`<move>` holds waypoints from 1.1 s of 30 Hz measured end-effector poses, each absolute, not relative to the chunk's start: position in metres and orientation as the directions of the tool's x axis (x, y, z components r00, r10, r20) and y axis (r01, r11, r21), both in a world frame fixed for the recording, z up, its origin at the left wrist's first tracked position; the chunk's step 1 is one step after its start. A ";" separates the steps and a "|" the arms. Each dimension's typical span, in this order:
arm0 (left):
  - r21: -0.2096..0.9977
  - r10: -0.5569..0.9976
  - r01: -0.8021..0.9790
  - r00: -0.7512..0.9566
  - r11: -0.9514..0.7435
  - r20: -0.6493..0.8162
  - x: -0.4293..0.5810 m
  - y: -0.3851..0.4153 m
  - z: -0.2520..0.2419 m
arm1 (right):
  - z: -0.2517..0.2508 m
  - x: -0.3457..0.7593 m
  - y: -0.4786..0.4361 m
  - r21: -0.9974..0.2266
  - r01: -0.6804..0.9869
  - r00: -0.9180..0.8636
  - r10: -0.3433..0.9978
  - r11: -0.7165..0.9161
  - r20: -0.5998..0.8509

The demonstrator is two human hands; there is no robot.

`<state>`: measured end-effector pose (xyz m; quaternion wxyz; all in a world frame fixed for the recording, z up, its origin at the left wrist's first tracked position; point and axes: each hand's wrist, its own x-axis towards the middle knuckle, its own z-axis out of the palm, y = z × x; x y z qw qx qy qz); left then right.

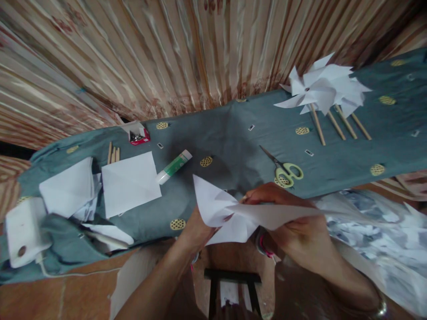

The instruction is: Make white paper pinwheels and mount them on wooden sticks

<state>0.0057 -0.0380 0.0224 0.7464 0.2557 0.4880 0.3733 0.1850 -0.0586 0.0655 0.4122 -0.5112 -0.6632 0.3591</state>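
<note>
A white sheet of paper (220, 209), cut and partly folded, is held up in front of me over the near edge of the table. My left hand (195, 231) grips it from below, mostly hidden behind the paper. My right hand (293, 222) pinches a folded flap near the sheet's middle. Green-handled scissors (285, 171) lie just beyond my right hand. A glue stick (174, 166) lies left of the sheet.
A teal cloth (233, 129) covers the table. Finished white pinwheels on wooden sticks (325, 89) lie at the far right. White paper squares (130, 182), wooden sticks (113, 153) and a small red box (138, 133) are at the left. A striped curtain hangs behind.
</note>
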 end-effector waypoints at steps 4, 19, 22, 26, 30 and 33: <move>0.684 0.741 -0.285 0.305 0.671 -0.599 0.015 -0.040 0.025 | 0.055 0.186 -0.050 -0.959 0.282 -0.096 0.994 -0.029 -0.058; 0.535 0.717 -0.502 0.299 0.680 -0.630 0.009 -0.082 0.002 | 0.018 0.186 -0.021 -0.910 0.277 -0.345 0.852 -0.309 -0.394; 0.504 0.703 -0.525 0.297 0.686 -0.647 0.009 -0.086 0.000 | 0.019 0.184 -0.014 -0.884 0.331 -0.396 0.801 -0.331 -0.449; 0.463 0.684 -0.553 0.302 0.693 -0.664 0.008 -0.093 -0.008 | 0.019 0.182 -0.006 -0.834 0.509 -0.448 0.762 -0.213 -0.468; 0.437 0.671 -0.574 0.290 0.693 -0.683 0.009 -0.096 -0.015 | 0.020 0.175 0.002 -0.731 0.680 -0.443 0.762 -0.057 -0.472; 0.430 0.665 -0.580 0.279 0.692 -0.693 0.011 -0.096 -0.019 | 0.025 0.170 0.007 -0.638 0.769 -0.453 0.737 0.040 -0.501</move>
